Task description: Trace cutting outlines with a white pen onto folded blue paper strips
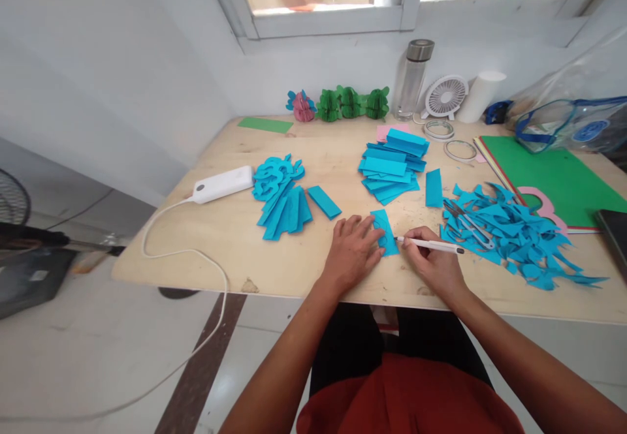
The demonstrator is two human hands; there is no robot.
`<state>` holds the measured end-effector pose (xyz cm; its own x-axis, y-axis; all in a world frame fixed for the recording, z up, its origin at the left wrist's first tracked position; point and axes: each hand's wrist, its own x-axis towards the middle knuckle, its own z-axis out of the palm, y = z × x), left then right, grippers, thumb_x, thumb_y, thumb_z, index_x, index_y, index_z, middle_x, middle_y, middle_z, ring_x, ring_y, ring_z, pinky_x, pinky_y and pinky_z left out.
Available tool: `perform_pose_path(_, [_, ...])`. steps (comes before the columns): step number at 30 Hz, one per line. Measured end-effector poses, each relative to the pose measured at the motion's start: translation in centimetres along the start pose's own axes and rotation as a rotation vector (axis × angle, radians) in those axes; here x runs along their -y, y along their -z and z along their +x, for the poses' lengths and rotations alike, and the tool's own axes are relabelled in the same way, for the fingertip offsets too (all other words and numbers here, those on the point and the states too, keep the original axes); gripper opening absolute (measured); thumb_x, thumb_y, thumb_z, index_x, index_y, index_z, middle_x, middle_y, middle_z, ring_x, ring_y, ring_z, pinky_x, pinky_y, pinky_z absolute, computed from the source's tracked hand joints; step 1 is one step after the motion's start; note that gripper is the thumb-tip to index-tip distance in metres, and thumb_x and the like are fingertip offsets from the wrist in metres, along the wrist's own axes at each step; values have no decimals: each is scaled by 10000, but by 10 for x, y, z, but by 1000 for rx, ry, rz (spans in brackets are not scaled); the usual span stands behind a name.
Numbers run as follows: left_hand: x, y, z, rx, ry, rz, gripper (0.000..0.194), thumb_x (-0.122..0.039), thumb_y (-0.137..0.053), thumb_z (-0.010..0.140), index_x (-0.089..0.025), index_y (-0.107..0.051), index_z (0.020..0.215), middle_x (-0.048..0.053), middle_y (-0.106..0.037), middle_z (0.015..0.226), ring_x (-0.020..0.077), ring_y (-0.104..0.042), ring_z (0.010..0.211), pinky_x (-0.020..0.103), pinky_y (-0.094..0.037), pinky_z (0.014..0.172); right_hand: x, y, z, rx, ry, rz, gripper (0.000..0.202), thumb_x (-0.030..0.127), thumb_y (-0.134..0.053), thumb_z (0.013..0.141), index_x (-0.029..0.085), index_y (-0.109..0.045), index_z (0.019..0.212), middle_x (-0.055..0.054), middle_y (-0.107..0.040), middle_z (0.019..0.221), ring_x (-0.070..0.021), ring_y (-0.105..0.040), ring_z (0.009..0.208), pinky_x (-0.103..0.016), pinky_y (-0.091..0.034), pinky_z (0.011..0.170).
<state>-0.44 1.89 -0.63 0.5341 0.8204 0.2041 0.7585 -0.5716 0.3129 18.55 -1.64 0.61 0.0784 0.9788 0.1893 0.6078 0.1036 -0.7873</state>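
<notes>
A small blue paper piece (pixel 390 241) lies on the wooden table (pixel 294 267) in front of me, with drawn lines faintly visible on it. My left hand (pixel 353 246) rests on its left side, fingers spread flat. In my right hand (pixel 434 264) is a white pen (pixel 434 245), its tip at the paper's right edge. Folded blue strips (pixel 289 212) and curvy blue cutouts (pixel 274 176) are to the left. Another stack of blue strips (pixel 392 166) sits beyond my hands. One strip (pixel 324 201) lies alone near my left hand, another (pixel 434 188) right of the stack.
At right, blue scraps (pixel 524 238) surround scissors (pixel 473 225), beside a green sheet (pixel 563 173) and pink scissor handles (pixel 541 205). A white power bank (pixel 223 184) trails a cable at left. Tape rolls (pixel 460 151), a bottle (pixel 414 78), a fan (pixel 447 96) and paper ornaments (pixel 350 104) line the back.
</notes>
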Motion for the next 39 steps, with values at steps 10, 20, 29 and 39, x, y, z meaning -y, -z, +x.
perform_pose_path(10, [-1,1,1,10,6,-6,267,-363,-560,910,-275,-618,1156,40,-513,1416,302,-416,1267,509,-316,1056,3,0,-8,30,-55,210,130,342,-563,852,222,-613,849,-35,-689,774,-188,-640,725,-281,-467,603])
perform_pose_path(20, [1,-1,1,4,14,-16,270,-375,-558,912,-284,-615,1160,31,-508,1419,300,-392,1287,493,-306,1058,9,-4,-14,125,-35,188,141,333,-555,853,216,-610,797,-19,-662,718,-165,-604,665,-272,-448,586])
perform_pose_path(29, [1,-1,1,11,22,-21,288,-383,-566,908,-287,-610,1176,29,-511,1419,301,-384,1299,499,-302,1067,2,-3,-14,10,-29,182,161,353,-538,888,222,-629,910,-42,-702,836,-191,-650,771,-295,-491,657])
perform_pose_path(39, [0,1,2,30,33,-21,287,-375,-547,921,-290,-609,1188,27,-509,1422,300,-390,1292,495,-302,1058,-1,-9,-17,56,211,-41,242,304,-483,938,229,-633,1112,-85,-715,1032,-230,-662,956,-396,-511,880])
